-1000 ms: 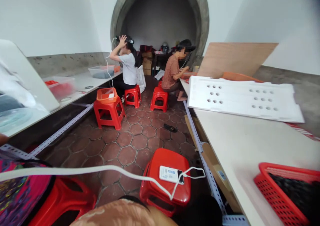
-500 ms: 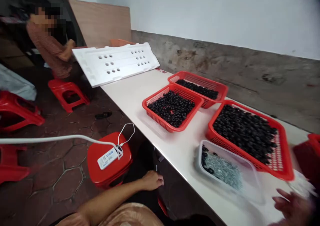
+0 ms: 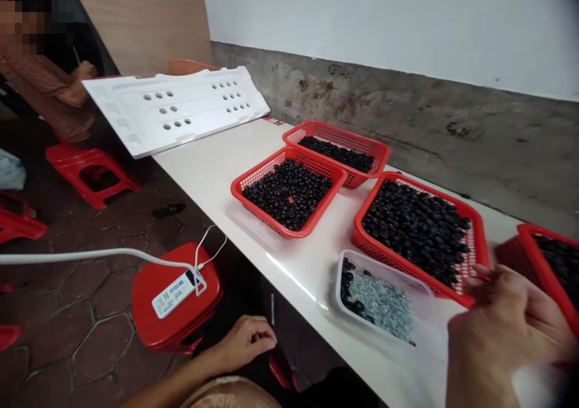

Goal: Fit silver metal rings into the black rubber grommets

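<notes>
My left hand [image 3: 251, 338] rests low near my lap, below the table edge, with its fingers curled and nothing visible in them. At the right, my right hand [image 3: 506, 317] is raised over the table beside a large red basket [image 3: 359, 227] full of small black rings [image 3: 411, 227]. Its fingers are bent together; whatever they may hold is hidden. Just left of that hand stands a clear plastic box [image 3: 337, 281] with small shiny silvery pieces [image 3: 384, 305] and some black rings along its left side.
Two more red baskets, a nearer one [image 3: 235, 194] and a farther one [image 3: 384, 149], hold black parts; another basket [image 3: 525, 239] stands far right. A white foam panel [image 3: 122, 119] leans at the far end. A power strip [image 3: 174, 293] lies on a red stool [image 3: 145, 323]. A person [image 3: 45, 88] sits at left.
My right hand has moved up and inward from the lower right corner to the big basket's edge. The view has turned right, so the baskets and box appear farther left.
</notes>
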A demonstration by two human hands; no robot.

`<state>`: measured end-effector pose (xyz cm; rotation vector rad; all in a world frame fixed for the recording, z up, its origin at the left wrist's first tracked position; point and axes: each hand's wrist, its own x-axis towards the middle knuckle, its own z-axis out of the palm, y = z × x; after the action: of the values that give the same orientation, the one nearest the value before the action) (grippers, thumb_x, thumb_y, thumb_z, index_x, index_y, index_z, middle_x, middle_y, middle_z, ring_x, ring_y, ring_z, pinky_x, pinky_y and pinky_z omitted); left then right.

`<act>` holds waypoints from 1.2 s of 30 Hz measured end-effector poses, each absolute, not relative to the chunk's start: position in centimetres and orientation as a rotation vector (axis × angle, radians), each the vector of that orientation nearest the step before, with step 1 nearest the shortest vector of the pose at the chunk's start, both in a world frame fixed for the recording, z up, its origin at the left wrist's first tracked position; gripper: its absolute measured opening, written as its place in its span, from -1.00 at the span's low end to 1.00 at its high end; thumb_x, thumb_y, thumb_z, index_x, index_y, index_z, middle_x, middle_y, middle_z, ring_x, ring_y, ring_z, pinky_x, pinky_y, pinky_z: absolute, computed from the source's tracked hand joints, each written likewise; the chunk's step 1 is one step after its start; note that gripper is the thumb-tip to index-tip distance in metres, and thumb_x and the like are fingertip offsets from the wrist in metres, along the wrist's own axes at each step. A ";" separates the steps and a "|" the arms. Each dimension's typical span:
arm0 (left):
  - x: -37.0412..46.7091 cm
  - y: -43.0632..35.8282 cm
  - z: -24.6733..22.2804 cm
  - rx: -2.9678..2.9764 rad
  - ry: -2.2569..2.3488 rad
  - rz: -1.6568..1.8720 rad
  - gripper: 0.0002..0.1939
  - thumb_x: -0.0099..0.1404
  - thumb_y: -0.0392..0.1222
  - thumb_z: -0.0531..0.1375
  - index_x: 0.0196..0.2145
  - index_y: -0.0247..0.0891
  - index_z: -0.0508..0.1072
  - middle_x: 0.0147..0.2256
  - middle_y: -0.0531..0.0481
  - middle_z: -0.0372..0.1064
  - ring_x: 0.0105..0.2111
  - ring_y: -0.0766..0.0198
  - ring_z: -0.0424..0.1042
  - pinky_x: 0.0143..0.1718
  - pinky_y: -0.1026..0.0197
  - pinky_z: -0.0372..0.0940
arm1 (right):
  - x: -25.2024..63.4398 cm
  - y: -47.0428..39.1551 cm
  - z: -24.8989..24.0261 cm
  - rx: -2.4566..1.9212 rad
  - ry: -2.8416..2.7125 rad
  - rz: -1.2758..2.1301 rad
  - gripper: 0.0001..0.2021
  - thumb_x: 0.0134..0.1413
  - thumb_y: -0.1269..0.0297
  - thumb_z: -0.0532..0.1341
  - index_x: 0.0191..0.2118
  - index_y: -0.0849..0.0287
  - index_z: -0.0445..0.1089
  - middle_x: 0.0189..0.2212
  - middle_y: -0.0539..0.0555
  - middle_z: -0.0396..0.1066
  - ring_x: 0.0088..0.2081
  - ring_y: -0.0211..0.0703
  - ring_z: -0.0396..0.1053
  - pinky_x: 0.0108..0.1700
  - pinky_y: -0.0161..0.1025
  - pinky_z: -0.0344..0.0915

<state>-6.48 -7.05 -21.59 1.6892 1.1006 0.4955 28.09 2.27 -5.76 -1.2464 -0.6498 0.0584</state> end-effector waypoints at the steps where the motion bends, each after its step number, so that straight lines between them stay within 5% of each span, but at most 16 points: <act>1: -6.3 -6.7 -20.0 1.694 1.075 0.577 -0.77 0.33 -0.12 0.17 -0.29 -0.27 0.59 -0.35 -0.04 0.51 -0.35 0.28 0.45 -0.29 0.30 0.29 | 27.9 2.6 -5.8 -1.157 -0.615 -0.026 -0.87 -0.02 0.30 0.30 -0.50 0.23 0.47 -0.53 0.05 0.41 -0.56 -0.26 0.28 -0.48 -0.24 0.23; 8: -0.7 -0.8 -9.6 2.010 0.869 0.943 -0.78 0.42 -0.19 0.11 -0.22 -0.27 0.55 -0.33 -0.07 0.52 -0.34 0.29 0.47 -0.26 0.26 0.33 | 29.6 2.3 -7.2 -1.288 -0.846 0.335 -0.76 0.01 0.12 0.36 -0.31 0.21 0.56 -0.49 0.04 0.48 -0.56 -0.30 0.27 -0.47 -0.30 0.26; 12: 4.6 3.2 -7.2 2.530 0.894 0.789 -0.79 0.42 -0.28 0.10 -0.26 -0.31 0.54 -0.31 -0.08 0.50 -0.29 0.21 0.44 -0.24 0.19 0.33 | 30.8 1.5 -7.1 -1.399 -1.177 0.532 -0.74 0.07 0.06 0.32 -0.31 0.18 0.56 -0.53 0.00 0.43 -0.51 -0.29 0.28 -0.43 -0.32 0.26; 15: 8.1 5.2 -6.7 2.863 0.840 0.435 -0.76 0.37 -0.40 0.11 -0.41 -0.36 0.53 -0.37 -0.12 0.49 -0.24 0.11 0.43 -0.26 0.15 0.32 | 31.2 1.1 -7.2 -1.441 -1.314 0.509 -0.75 0.12 0.07 0.30 -0.34 0.17 0.55 -0.57 -0.02 0.38 -0.51 -0.28 0.25 -0.45 -0.33 0.21; 21: 11.7 6.2 -6.9 2.985 0.939 0.052 -0.84 0.28 -0.46 0.16 -0.38 -0.38 0.54 -0.41 -0.20 0.52 -0.22 0.02 0.50 -0.21 0.08 0.31 | 30.4 0.5 -7.3 -1.533 -1.673 0.577 -0.75 0.21 0.11 0.20 -0.25 0.16 0.53 -0.44 0.02 0.49 -0.46 -0.20 0.37 -0.39 -0.29 0.28; 29: 12.8 6.6 -7.4 2.964 1.036 -0.011 -0.88 0.28 -0.43 0.16 -0.31 -0.40 0.52 -0.36 -0.24 0.53 -0.34 0.04 0.53 -0.25 0.07 0.30 | 28.1 1.0 -8.6 -1.818 -2.177 0.521 -0.93 0.12 0.34 0.26 -0.27 0.19 0.47 -0.32 0.11 0.50 -0.34 -0.08 0.44 -0.29 -0.23 0.27; 36: 10.9 6.8 -7.6 2.917 0.988 0.136 -0.86 0.31 -0.43 0.12 -0.29 -0.37 0.48 -0.30 -0.17 0.51 -0.29 0.05 0.52 -0.18 0.02 0.31 | 27.0 0.6 -8.8 -1.746 -2.176 0.586 -0.85 0.14 0.47 0.18 -0.20 0.19 0.45 -0.31 0.11 0.52 -0.28 -0.04 0.47 -0.26 -0.22 0.28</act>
<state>10.86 6.84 -7.65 2.9166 0.9875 0.1357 27.03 0.62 -8.80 -1.7457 -2.1758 0.5859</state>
